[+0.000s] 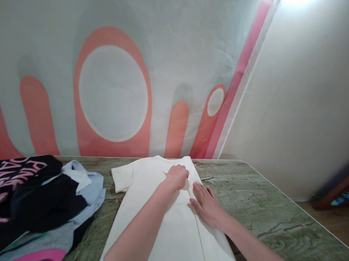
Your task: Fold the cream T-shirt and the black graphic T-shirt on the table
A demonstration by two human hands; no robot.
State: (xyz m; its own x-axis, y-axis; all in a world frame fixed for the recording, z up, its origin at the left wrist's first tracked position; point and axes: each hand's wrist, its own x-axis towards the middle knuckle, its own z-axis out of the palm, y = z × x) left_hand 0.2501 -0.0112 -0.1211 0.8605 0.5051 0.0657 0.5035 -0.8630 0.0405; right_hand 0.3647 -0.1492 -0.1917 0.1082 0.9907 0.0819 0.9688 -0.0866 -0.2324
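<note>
A cream T-shirt (pixel 146 207) lies flat on the green wood-grain table (pixel 264 207), its right side folded in toward the middle and one short sleeve sticking out at the left. My left hand (pixel 176 177) is closed in a pinch on the shirt's fabric near the collar. Just to its right, my right hand (pixel 207 203) lies flat with fingers stretched out, pressing on the folded edge.
A heap of clothes (pixel 37 201) sits at the table's left: a black top with pink lettering, a light blue garment, grey and pink pieces. A wall with an orange-and-white banner (pixel 112 87) stands right behind the table. The table's right edge drops to a wooden floor.
</note>
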